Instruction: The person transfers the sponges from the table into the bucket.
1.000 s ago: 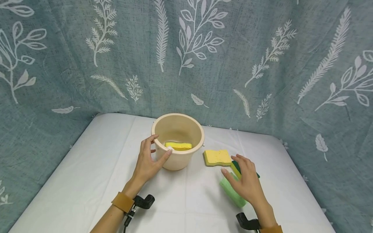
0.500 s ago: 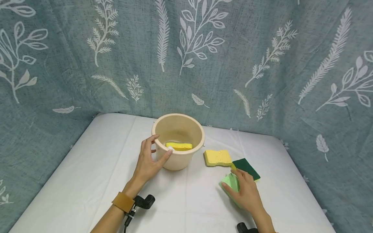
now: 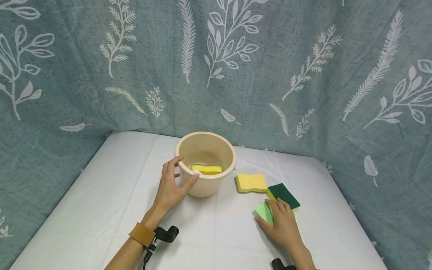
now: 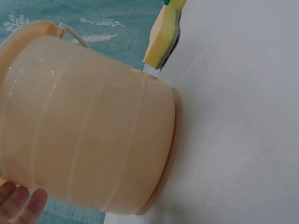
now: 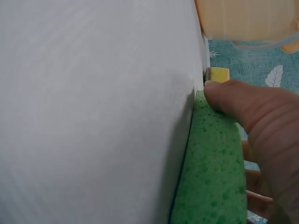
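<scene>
A cream bucket [image 3: 202,187] stands on the white cloth, with a yellow sponge [image 3: 207,170] lying inside it. My left hand [image 3: 170,193] grips the bucket's near left rim, fingers hooked over the edge and thumb at the front. To the right, my right hand [image 3: 282,227] holds a light green sponge [image 3: 264,213] between thumb and fingers. In the right wrist view the green sponge [image 5: 215,163] sits close over the cloth, thumb on one side and fingers on the other. The hand hides much of it in the head view.
Right of the bucket lies a yellow sponge [image 3: 251,182]. Close beside it is a yellow sponge with a dark green scouring pad [image 3: 284,195]. A teal curtain [image 3: 216,101] with white leaf prints hangs behind the table [image 3: 111,195] and along its sides.
My right hand has come down and back from above the sponges and taken hold of the green sponge. The scouring-pad sponge is now in fuller view. My left hand stays on the bucket.
</scene>
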A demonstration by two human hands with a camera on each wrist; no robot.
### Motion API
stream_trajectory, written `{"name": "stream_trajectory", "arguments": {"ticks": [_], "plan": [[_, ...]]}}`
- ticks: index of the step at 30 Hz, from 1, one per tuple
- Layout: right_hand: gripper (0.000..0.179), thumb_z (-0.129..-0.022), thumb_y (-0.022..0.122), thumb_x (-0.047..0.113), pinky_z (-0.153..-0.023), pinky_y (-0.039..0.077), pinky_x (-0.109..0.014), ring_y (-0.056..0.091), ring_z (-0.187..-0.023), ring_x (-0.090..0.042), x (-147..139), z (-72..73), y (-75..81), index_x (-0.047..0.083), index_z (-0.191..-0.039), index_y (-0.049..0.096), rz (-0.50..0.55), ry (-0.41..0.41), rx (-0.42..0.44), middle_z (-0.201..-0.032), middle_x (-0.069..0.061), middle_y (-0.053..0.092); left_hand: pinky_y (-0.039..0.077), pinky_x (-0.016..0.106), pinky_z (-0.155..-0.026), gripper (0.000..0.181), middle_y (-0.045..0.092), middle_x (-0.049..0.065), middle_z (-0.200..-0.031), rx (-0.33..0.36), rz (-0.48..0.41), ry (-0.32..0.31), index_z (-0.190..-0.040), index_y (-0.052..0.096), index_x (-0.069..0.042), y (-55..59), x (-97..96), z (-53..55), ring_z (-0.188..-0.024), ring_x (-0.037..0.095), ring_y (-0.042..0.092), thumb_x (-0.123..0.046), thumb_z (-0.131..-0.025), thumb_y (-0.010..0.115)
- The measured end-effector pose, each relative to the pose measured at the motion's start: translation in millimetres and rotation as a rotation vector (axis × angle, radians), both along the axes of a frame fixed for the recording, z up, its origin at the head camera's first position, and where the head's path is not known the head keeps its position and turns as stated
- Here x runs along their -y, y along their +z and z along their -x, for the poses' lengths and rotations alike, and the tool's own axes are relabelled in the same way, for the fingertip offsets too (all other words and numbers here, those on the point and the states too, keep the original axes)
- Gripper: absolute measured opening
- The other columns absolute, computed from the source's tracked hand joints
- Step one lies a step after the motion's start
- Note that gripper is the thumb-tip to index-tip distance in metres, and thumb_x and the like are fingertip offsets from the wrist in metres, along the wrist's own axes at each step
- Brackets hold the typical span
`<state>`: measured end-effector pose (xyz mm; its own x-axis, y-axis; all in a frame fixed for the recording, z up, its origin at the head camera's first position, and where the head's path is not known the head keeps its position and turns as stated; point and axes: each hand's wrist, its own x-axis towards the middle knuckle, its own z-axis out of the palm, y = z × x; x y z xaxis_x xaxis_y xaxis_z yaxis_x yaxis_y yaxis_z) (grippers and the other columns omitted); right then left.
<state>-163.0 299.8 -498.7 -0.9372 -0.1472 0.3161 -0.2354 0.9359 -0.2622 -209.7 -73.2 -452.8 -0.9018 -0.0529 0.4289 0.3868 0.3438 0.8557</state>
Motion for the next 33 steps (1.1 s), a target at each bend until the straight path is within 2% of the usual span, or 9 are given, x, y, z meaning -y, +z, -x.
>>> {"name": "stream_trajectory", "arguments": {"ticks": [7, 13, 17, 21, 26, 29, 33], "plan": [[0.068, -0.085, 0.083, 0.041, -0.110, 0.035, -0.066, 0.043, -0.134, -0.046, 2, -0.5, 3.4, 0.003, -0.135, 0.060, 0.030, -0.011, 0.016, -0.135, -0.026, 0.060, 0.052, 0.049, -0.100, 0.076, 0.041, 0.017, -0.146, 0.000, 0.002, -0.003, -0.150, 0.041, -0.009, 1.1, 0.2, -0.4, -0.131, 0.030, 0.047, -0.038, -0.090, 0.078], [0.065, -0.084, 0.085, 0.035, -0.105, 0.040, -0.066, 0.048, -0.129, -0.045, 8, -1.1, 18.9, 0.000, -0.133, 0.060, 0.071, 0.041, -0.054, -0.133, -0.027, 0.061, 0.052, 0.050, -0.101, 0.076, 0.041, 0.017, -0.148, 0.010, 0.001, 0.001, -0.150, 0.041, -0.012, 2.3, 0.0, -1.2, -0.131, 0.030, 0.047, -0.038, -0.089, 0.078], [0.064, -0.084, 0.086, 0.031, -0.099, 0.046, -0.065, 0.050, -0.126, -0.044, 13, 1.0, 32.6, -0.001, -0.133, 0.059, 0.091, 0.072, -0.098, -0.132, -0.025, 0.061, 0.052, 0.050, -0.101, 0.076, 0.041, 0.017, -0.147, 0.007, 0.003, 0.000, -0.151, 0.041, -0.011, 2.7, 0.4, -1.1, -0.131, 0.030, 0.047, -0.038, -0.090, 0.077], [0.065, -0.085, 0.085, 0.029, -0.088, 0.052, -0.057, 0.055, -0.116, -0.038, 17, 5.2, 48.3, 0.001, -0.137, 0.057, 0.108, 0.084, -0.130, -0.129, -0.021, 0.061, 0.052, 0.050, -0.100, 0.077, 0.041, 0.017, -0.146, 0.007, 0.005, 0.001, -0.151, 0.041, -0.009, 3.1, 0.2, -1.3, -0.130, 0.030, 0.047, -0.038, -0.090, 0.078], [0.065, -0.086, 0.084, 0.028, -0.075, 0.050, -0.045, 0.057, -0.105, -0.029, 28, 11.8, 72.5, 0.004, -0.140, 0.055, 0.132, 0.113, -0.172, -0.130, -0.018, 0.060, 0.052, 0.050, -0.100, 0.077, 0.042, 0.017, -0.146, 0.008, 0.004, 0.002, -0.151, 0.041, -0.010, 4.1, -1.0, -1.3, -0.130, 0.029, 0.047, -0.039, -0.089, 0.078], [0.066, -0.086, 0.084, 0.028, -0.073, 0.049, -0.041, 0.055, -0.103, -0.025, 39, 16.4, 88.4, 0.004, -0.141, 0.055, 0.156, 0.162, -0.193, -0.131, -0.017, 0.059, 0.052, 0.050, -0.100, 0.078, 0.042, 0.017, -0.146, 0.011, 0.010, 0.003, -0.151, 0.041, -0.009, 3.6, -1.2, -1.2, -0.129, 0.029, 0.047, -0.039, -0.090, 0.078], [0.066, -0.088, 0.083, 0.029, -0.075, 0.051, -0.043, 0.055, -0.105, -0.026, 62, 27.1, 112.6, 0.005, -0.142, 0.054, 0.190, 0.232, -0.208, -0.134, -0.016, 0.059, 0.052, 0.049, -0.100, 0.078, 0.042, 0.017, -0.145, 0.011, 0.008, 0.012, -0.151, 0.041, -0.010, 2.9, -0.8, -1.3, -0.129, 0.029, 0.048, -0.039, -0.089, 0.078]]}}
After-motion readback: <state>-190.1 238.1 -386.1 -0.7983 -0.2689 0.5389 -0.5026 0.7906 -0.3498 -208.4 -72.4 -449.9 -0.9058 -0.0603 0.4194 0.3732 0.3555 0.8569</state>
